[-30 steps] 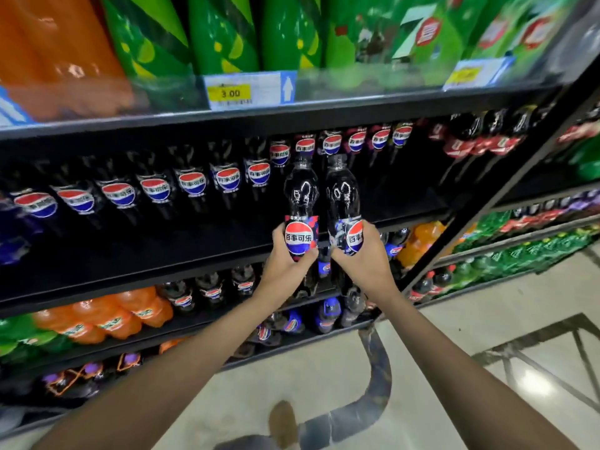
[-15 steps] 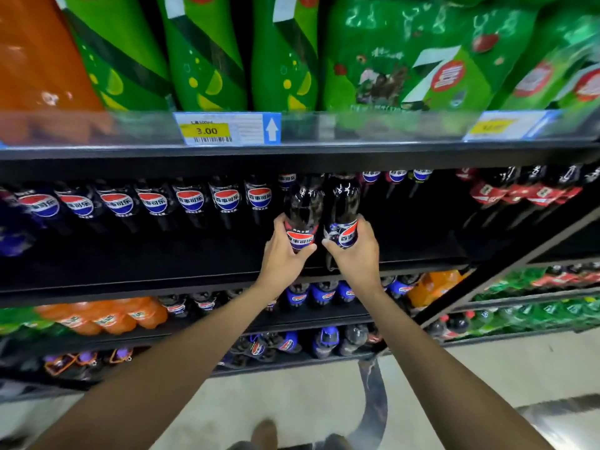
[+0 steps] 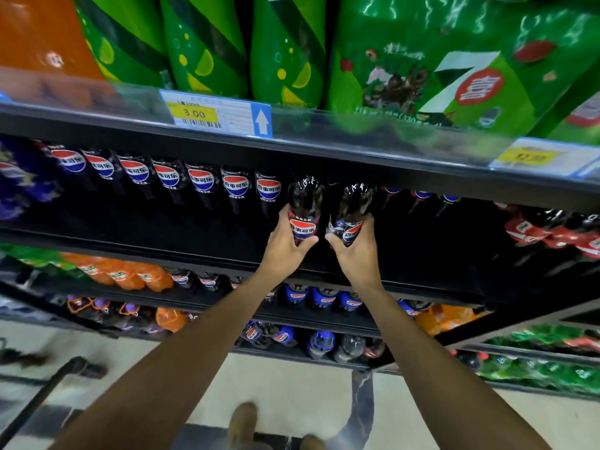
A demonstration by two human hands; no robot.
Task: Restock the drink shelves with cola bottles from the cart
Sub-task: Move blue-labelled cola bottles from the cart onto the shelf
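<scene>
Two dark cola bottles with red, white and blue labels stand side by side inside the opening of the black middle shelf [image 3: 422, 280]. My left hand [image 3: 285, 251] grips the left cola bottle [image 3: 305, 206] around its label. My right hand [image 3: 355, 251] grips the right cola bottle [image 3: 352, 212] the same way. The bottles' caps are hidden under the shelf above. A row of matching cola bottles [image 3: 201, 183] lines the shelf to the left, and a few more stand at the back right.
Big green and orange bottles fill the top shelf behind a clear rail with a 3.00 price tag [image 3: 207, 115]. Red-labelled cola bottles [image 3: 552, 232] sit at the right. Lower shelves hold orange soda and blue-labelled cola. A dark cart handle [image 3: 48, 384] shows at lower left, my shoes below.
Both hands have pushed the two bottles up and forward from in front of the shelf edge into the middle shelf, and my view has come closer to the shelving.
</scene>
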